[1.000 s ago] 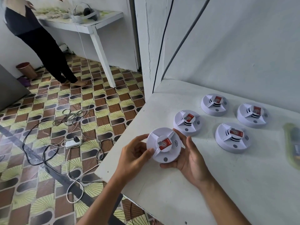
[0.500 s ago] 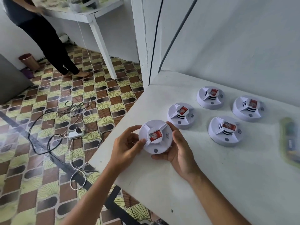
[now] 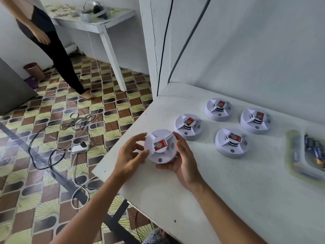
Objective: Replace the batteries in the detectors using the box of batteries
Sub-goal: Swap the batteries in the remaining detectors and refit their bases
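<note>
Little has moved: both hands, left (image 3: 130, 154) and right (image 3: 182, 161), still grip one detector (image 3: 161, 147) above the worktop (image 3: 228, 191), unopened; four more wait, batteries (image 3: 314, 148) untouched.

The five detectors (image 3: 160, 147) are white, each with a red label on top. The worktop (image 3: 246, 199) and the wall (image 3: 255, 50) are white too. The battery box (image 3: 306, 154) has a yellow-green rim, and the batteries inside are dark blue with gold ends. The floor (image 3: 52, 138) has brown, black and pale yellow-green tiles.
</note>
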